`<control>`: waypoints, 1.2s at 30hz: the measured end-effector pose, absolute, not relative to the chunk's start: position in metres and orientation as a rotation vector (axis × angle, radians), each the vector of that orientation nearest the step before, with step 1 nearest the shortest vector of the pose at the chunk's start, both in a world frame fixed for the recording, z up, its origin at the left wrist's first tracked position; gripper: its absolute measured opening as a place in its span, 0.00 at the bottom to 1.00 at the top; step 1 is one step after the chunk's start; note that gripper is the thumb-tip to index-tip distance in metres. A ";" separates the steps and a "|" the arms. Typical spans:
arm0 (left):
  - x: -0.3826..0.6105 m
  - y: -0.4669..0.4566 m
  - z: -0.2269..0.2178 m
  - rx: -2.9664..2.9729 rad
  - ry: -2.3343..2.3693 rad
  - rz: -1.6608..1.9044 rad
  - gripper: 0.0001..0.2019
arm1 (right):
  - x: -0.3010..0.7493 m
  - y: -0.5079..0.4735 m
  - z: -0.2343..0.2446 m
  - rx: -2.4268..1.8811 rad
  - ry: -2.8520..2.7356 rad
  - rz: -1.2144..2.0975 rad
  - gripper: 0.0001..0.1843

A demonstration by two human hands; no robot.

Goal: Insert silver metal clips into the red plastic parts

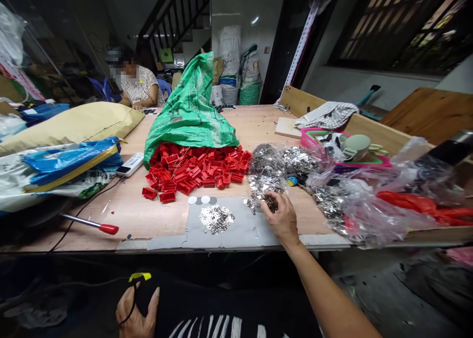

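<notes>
My right hand (283, 219) reaches over the table's front part, its fingers curled down onto small metal pieces (272, 203) at the mouth of a clear plastic bag (266, 168). How many pieces are between the fingers is hidden. Just left of it, a loose pile of shiny metal pieces (216, 219) lies on a grey sheet (247, 224). Low in the view, below the table edge, my left hand (136, 311) has its thumb and fingers apart. A black loop crosses it, and a yellow piece (140, 277) shows by its fingertips.
Red plastic parts (195, 170) spill from a green woven sack (188, 106) mid-table. More bags of metal pieces (332, 200) and a pink basket (310, 140) stand right. A red-handled lever (107, 228), a white device (130, 164) and sacks lie left. Another person (138, 84) sits behind.
</notes>
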State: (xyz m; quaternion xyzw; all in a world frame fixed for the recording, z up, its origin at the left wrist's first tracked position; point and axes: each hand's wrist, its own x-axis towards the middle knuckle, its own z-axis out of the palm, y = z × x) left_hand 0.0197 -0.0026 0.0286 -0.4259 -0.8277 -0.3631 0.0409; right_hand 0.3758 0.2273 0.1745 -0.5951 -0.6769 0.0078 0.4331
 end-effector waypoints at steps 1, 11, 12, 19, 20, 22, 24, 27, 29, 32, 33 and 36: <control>0.020 -0.002 0.029 -1.304 -2.530 -1.117 0.25 | 0.375 0.224 0.173 -1.467 -1.724 -0.003 0.13; 0.021 -0.004 0.032 -1.344 -2.471 -1.141 0.25 | 0.361 0.205 0.171 -1.387 -2.106 -0.012 0.13; 0.021 -0.004 0.032 -1.349 -2.467 -1.140 0.25 | 0.359 0.204 0.172 -1.368 -2.148 0.001 0.13; 0.019 -0.005 0.032 -1.380 -2.443 -1.119 0.26 | 0.350 0.204 0.178 -1.263 -2.326 0.080 0.16; 0.018 -0.005 0.033 -1.390 -2.435 -1.109 0.26 | 0.350 0.206 0.179 -1.252 -2.340 0.095 0.16; 0.019 -0.005 0.035 -1.414 -2.410 -1.081 0.27 | 0.353 0.210 0.181 -1.229 -2.360 0.137 0.18; 0.020 -0.004 0.038 -1.425 -2.391 -1.053 0.28 | 0.358 0.214 0.184 -1.198 -2.369 0.190 0.20; 0.021 -0.005 0.040 -1.418 -2.391 -1.041 0.28 | 0.370 0.220 0.191 -1.178 -2.336 0.247 0.19; 0.021 -0.005 0.041 -1.415 -2.397 -1.035 0.28 | 0.379 0.221 0.194 -1.191 -2.291 0.261 0.18; 0.022 -0.005 0.041 -1.429 -2.390 -1.015 0.27 | 0.387 0.218 0.195 -1.198 -2.276 0.299 0.17; 0.022 -0.005 0.041 -1.434 -2.384 -1.009 0.27 | 0.388 0.216 0.194 -1.197 -2.296 0.312 0.17; 0.022 -0.005 0.041 -1.450 -2.369 -0.989 0.28 | 0.386 0.213 0.189 -1.212 -2.360 0.315 0.18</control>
